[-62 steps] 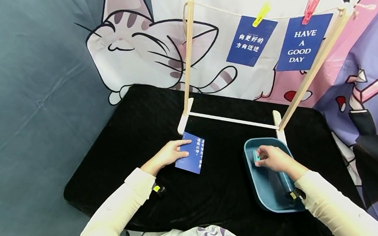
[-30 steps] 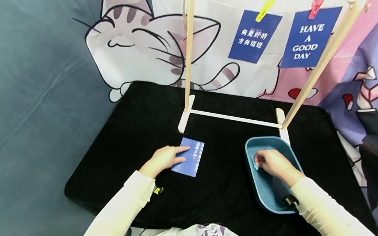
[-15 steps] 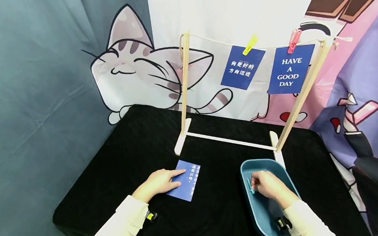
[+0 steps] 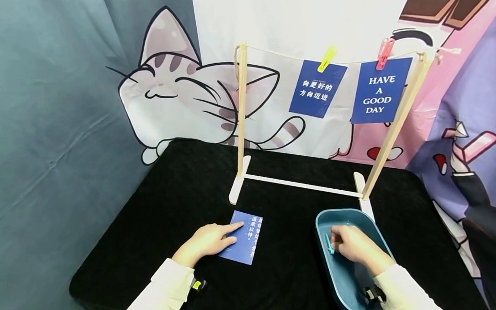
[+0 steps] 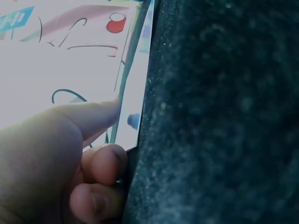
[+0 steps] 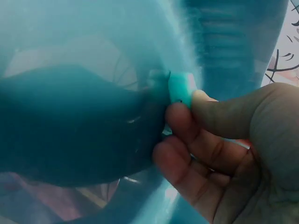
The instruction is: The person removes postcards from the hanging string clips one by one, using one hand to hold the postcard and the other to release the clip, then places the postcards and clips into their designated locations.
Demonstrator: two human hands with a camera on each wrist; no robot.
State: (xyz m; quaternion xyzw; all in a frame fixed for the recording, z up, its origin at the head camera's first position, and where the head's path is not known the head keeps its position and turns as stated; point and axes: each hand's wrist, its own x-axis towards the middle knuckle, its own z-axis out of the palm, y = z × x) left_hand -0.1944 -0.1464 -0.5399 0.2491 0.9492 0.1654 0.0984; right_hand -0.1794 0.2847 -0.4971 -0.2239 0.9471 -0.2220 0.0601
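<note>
Cat-print fabric backs a black bench. The right hand keeps a narrow grip, thumb and index finger pinching one teal clip inside the bin, near its left wall. The left hand, index finger and thumb straight and spread, touches one blue card lying flat, well apart from the bin. Two hung cards hang on the frame by one yellow clip and one pink clip.

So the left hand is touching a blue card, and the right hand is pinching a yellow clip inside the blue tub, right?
Not quite: the clip pinched by the right hand is turquoise, not yellow, as the right wrist view shows. The rest holds.
</note>
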